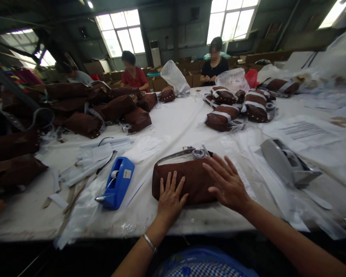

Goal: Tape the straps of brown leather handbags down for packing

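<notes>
A brown handbag (194, 181) lies on its side on the white-covered table in front of me. Its strap (175, 154), covered in clear wrapping, runs along the far edge and ends in a rolled coil (198, 153). Flat on the bag's left part rests my left hand (171, 198), fingers spread. My right hand (226, 184) is at the bag's right end, fingers stretched out and holding nothing; whether its palm touches the leather I cannot tell.
A blue tape dispenser (119, 184) stands to the left, a grey one (288, 163) to the right. Brown bags (83, 123) are heaped at left; white-banded bags (222, 117) lie beyond. White strips (86, 165) litter the left. Two people (134, 73) work across the table.
</notes>
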`<state>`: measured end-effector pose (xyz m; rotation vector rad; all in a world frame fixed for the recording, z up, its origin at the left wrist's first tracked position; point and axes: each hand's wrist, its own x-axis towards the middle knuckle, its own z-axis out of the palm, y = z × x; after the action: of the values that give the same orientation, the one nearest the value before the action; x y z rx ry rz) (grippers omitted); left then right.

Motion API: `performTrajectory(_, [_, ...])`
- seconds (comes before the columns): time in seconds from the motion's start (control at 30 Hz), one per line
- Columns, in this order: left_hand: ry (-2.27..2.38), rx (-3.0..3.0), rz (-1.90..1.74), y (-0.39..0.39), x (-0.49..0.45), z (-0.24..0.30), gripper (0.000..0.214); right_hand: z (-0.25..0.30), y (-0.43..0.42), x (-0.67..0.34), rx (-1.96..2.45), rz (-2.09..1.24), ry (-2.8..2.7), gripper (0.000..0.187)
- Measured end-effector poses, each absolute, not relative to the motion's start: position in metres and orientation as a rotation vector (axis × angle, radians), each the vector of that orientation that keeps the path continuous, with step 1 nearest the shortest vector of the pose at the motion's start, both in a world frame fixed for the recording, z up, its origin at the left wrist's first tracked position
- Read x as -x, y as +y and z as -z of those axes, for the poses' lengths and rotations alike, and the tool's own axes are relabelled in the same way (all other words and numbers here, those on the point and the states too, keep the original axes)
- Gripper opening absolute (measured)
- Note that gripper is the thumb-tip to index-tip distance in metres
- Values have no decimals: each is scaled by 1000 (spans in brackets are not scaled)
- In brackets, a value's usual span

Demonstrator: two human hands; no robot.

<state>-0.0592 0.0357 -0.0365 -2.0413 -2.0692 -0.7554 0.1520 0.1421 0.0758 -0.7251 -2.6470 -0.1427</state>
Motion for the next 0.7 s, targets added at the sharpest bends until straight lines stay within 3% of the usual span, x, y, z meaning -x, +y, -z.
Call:
performTrajectory(0.23, [-1999,2048,780,33,61,39,70,-6,151,-117,764,271,-2752,70])
performTrajectory(0.47, [-1957,2022,812,31,64,49,77,-24,150,-110,707,265,-2572,69])
performTrajectory(0.7, [-1900,2018,803,30,65,46,77,10,173,-119,554,273,-2635,66])
